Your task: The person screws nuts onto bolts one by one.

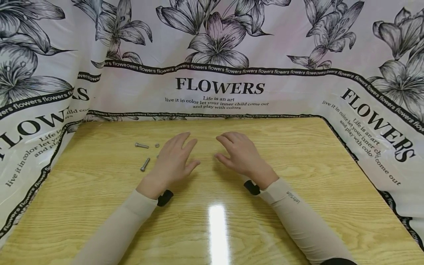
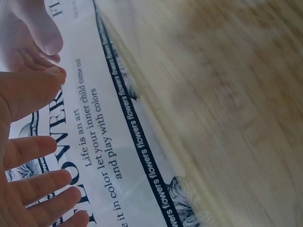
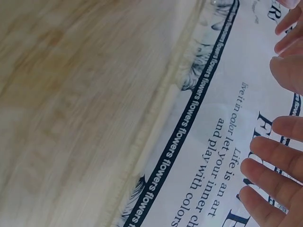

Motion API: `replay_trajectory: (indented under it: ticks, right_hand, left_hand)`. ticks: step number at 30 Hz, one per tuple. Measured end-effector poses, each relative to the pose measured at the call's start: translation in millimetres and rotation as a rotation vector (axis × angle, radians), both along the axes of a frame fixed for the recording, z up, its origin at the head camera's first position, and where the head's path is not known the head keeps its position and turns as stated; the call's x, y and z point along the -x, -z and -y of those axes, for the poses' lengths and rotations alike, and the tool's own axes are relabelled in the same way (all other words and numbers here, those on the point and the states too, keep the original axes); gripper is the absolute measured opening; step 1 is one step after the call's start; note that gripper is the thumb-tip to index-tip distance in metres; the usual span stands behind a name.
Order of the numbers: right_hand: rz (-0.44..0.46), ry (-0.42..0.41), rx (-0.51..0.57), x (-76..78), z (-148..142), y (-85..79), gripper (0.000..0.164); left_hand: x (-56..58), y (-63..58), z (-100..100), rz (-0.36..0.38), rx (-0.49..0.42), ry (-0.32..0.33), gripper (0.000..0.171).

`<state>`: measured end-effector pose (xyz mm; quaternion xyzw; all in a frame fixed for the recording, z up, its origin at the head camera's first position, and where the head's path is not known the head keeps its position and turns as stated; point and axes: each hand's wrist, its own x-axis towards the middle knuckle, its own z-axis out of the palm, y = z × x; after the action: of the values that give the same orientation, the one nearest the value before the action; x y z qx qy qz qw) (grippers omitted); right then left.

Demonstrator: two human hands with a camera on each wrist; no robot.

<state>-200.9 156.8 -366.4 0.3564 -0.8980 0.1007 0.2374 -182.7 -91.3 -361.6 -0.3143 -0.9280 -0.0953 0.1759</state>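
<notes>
My left hand [image 1: 173,161] hovers over the table with its fingers spread and nothing in its grasp. Just left of it lie two silver bolts: one bolt [image 1: 141,145] farther back, another bolt [image 1: 145,164] nearer to me. A small nut [image 1: 157,145] sits by the left fingers, and a second small metal piece, mostly hidden by that hand, shows at its edge. Across a gap, my right hand [image 1: 240,154] is also empty, fingers relaxed and facing the left one. Both wrist views show loosely extended fingers, the left hand's [image 2: 42,187] and the right hand's [image 3: 272,175].
A wood-grain table [image 1: 298,154] spreads under both hands, with a bright light reflection near its front. White floral sheeting [image 1: 215,92] printed with black lettering rises along the back and both sides. Dark straps [image 1: 165,198] circle the wrists over beige sleeves.
</notes>
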Motion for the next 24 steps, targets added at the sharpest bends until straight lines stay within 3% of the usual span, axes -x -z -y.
replay_trajectory:
  ticks: [5, 13, 24]
  right_hand:
    - [0.008, 0.003, -0.007, 0.3, 6, -1.4, 0.051]
    - [0.023, -0.005, -0.027, 4.6, 12, -0.7, 0.050]
    - [0.021, -0.026, -0.048, 8.3, 24, -3.7, 0.051]
  left_hand:
    - [-0.4, -0.7, 7, -0.020, 0.003, 0.001, 0.062]
    - [-1.4, -1.2, 18, 0.047, -0.044, -0.008, 0.062]
    - [-2.6, -3.1, 32, 0.062, -0.039, -0.014, 0.063]
